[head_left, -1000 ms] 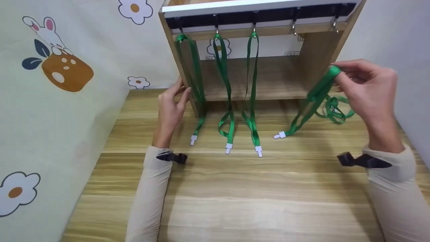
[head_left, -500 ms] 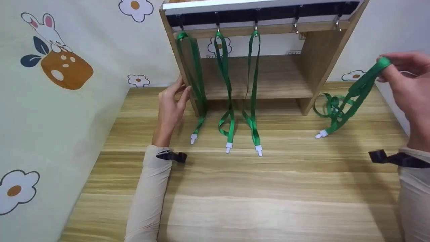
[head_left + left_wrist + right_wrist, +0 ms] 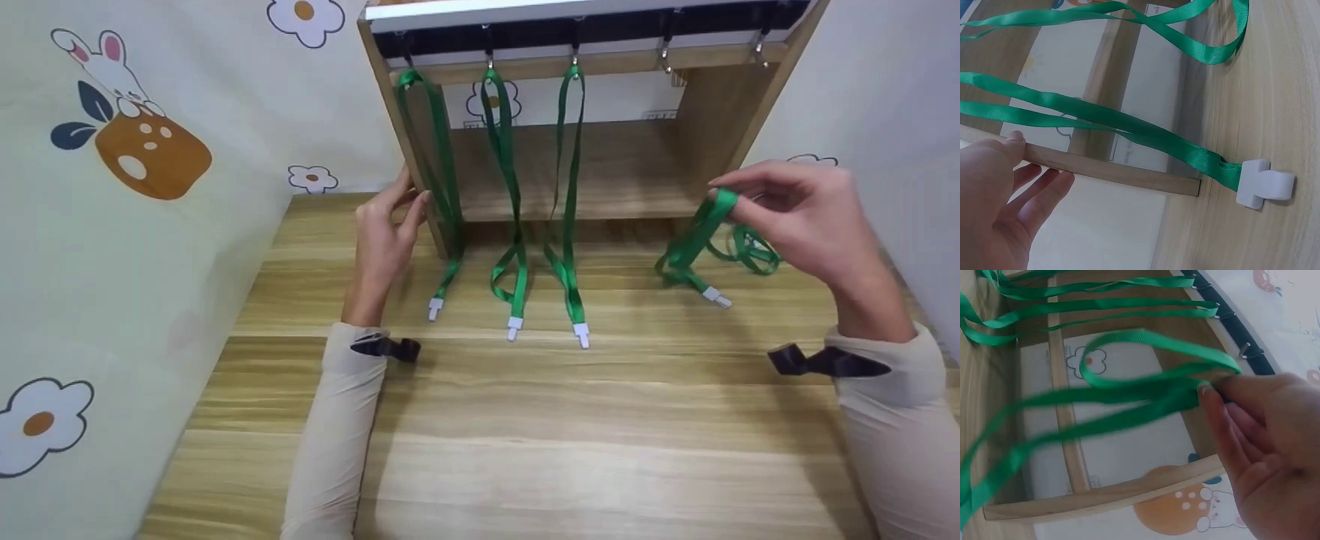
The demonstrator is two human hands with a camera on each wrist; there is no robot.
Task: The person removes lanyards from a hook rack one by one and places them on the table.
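My right hand (image 3: 806,217) pinches a green lanyard (image 3: 701,232) between thumb and fingers, beside the right front of a wooden shelf unit. Its strap hangs bunched, with a white clip (image 3: 717,297) low over the table. In the right wrist view, a loop of this strap (image 3: 1157,340) bows out from the fingertips. My left hand (image 3: 384,236) holds the unit's left side panel (image 3: 1112,172), thumb on one face and fingers on the other. Close by hangs the leftmost lanyard (image 3: 448,180), its white clip (image 3: 1264,184) at the table. Two more lanyards, one middle (image 3: 508,165) and one right (image 3: 574,172), hang alongside.
Along the unit's black strip (image 3: 622,34) are several metal hooks; the two at the right, one inner (image 3: 665,58) and one outer (image 3: 760,52), bear nothing. Another green lanyard (image 3: 766,259) lies coiled on the table (image 3: 570,427) behind my right hand. Patterned wall covering (image 3: 247,90) surrounds the table.
My right hand went out to the right with the lanyard, then came back left and lower toward the unit. The lanyard's clip end swung along. My left hand stayed on the panel.
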